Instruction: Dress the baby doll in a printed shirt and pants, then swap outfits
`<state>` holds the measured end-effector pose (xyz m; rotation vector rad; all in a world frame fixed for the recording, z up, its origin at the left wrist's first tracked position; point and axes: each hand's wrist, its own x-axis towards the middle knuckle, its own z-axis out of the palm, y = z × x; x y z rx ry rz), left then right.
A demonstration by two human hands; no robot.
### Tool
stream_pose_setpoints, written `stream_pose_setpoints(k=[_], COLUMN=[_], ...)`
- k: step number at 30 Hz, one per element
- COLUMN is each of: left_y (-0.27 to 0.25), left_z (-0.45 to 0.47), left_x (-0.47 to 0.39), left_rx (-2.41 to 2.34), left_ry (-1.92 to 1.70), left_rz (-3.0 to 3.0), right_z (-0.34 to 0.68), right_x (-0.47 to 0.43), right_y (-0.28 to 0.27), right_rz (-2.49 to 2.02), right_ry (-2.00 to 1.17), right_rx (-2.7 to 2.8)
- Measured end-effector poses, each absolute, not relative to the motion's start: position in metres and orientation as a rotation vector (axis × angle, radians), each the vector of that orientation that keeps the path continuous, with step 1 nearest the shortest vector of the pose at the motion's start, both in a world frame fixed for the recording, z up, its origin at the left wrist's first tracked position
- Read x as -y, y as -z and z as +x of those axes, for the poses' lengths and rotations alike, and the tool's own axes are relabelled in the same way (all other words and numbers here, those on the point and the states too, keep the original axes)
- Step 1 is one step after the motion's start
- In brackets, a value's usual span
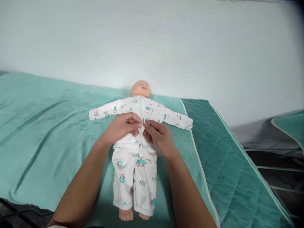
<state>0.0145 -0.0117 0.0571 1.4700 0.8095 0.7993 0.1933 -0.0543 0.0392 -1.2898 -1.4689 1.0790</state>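
A baby doll (141, 88) lies on its back, head toward the wall and bare feet toward me. It wears a white printed top (152, 107) with both sleeves spread wide, and matching trousers (123, 171). Over the doll's belly, my left hand (124, 126) pinches one front edge of the top between thumb and fingers. My right hand (159, 134) pinches the other edge close beside it, the fingertips nearly touching. A small fastener seems to sit between them, mostly hidden by the fingers. Below my hands the front edges hang slightly apart.
A smooth light green blanket (47, 133) lies under the doll, creased on the left. A darker quilted mattress cover (220, 152) shows on the right. Behind stands a white wall (142, 41). Metal slats (280, 168) of a frame lie at far right.
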Motion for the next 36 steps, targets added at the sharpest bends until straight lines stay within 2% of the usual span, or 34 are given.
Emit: stream_pose_setpoints(k=[15,36], left_y=[-0.054,-0.054], left_z=[0.018,0.016], left_x=[0.011,0.013], left_rx=[-0.840,-0.910], left_ry=[-0.826,-0.797], left_rz=[1.461,1.535], right_z=[0.193,0.190], right_x=[0.052,0.051], right_y=[-0.041,-0.033], right_rz=[-1.188,-1.110], right_ry=[-1.221,-1.201], right_rx=[1.248,1.235])
